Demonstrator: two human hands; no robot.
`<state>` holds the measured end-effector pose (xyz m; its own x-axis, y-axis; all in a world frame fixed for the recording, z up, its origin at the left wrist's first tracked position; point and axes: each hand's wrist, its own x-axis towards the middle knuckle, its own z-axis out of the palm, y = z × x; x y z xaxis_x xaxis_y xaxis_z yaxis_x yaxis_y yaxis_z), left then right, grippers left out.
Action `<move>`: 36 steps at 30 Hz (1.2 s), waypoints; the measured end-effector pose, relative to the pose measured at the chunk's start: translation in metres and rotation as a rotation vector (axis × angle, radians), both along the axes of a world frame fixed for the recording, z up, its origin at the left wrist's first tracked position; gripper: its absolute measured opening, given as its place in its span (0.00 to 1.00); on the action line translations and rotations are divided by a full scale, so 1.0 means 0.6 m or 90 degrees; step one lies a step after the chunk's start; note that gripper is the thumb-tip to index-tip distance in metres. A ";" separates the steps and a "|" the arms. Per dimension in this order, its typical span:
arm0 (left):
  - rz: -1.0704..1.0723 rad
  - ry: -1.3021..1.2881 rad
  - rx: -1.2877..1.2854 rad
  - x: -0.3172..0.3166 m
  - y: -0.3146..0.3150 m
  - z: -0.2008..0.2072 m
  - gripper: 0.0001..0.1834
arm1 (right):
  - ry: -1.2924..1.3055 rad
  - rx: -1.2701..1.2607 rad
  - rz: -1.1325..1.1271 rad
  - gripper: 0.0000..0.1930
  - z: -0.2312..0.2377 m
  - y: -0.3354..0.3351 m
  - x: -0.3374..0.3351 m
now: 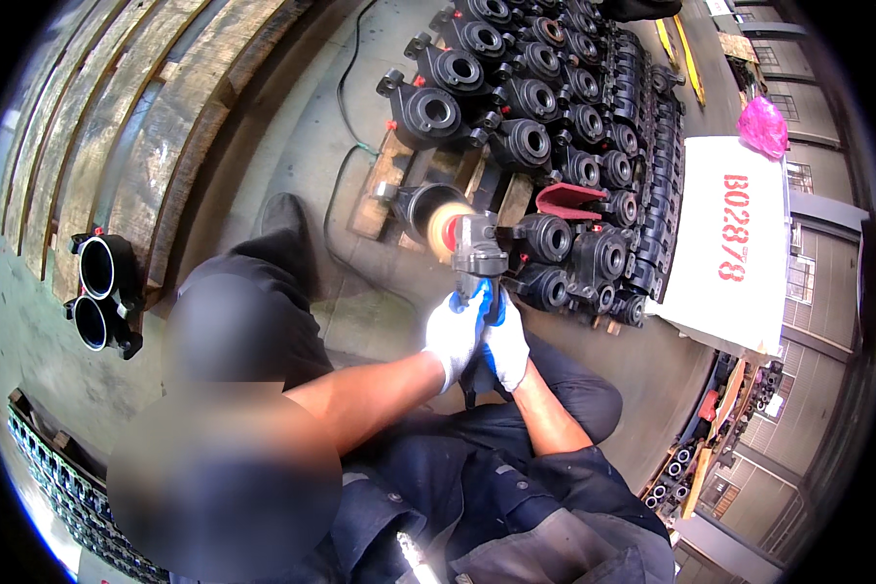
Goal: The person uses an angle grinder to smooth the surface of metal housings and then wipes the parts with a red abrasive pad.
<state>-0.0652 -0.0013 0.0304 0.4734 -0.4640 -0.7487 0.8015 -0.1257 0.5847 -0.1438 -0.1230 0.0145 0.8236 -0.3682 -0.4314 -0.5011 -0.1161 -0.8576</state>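
Both of my hands wear white gloves with blue palms and are closed around an angle grinder (479,248). My left hand (455,336) wraps its body from the left, and my right hand (506,346) grips it from the right, close beside. The grinder's tan disc (445,226) looks blurred. It lies at the open round end of a black cast housing (420,209), partly covering the opening; whether it touches the metal I cannot tell. That housing rests on a wooden pallet (384,185). A red angled piece (567,200) lies among the castings right of the grinder.
Rows of black castings (530,141) are packed on the pallet ahead. A dark cable (331,209) runs along the floor. Left are a slatted wooden pallet (131,107) and two joined black housings (97,292). A white board (725,243) with pink plastic (763,127) stands right.
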 end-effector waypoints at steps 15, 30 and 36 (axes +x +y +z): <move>0.032 0.026 -0.291 0.042 -0.047 0.022 0.19 | -0.140 0.350 -0.210 0.30 0.092 -0.025 0.003; -0.084 0.017 -0.266 0.086 -0.054 0.055 0.23 | -0.177 0.118 -0.089 0.44 0.092 -0.038 0.036; -0.066 0.044 -0.372 0.127 -0.071 0.043 0.18 | -0.278 0.221 -0.170 0.44 0.124 -0.020 0.028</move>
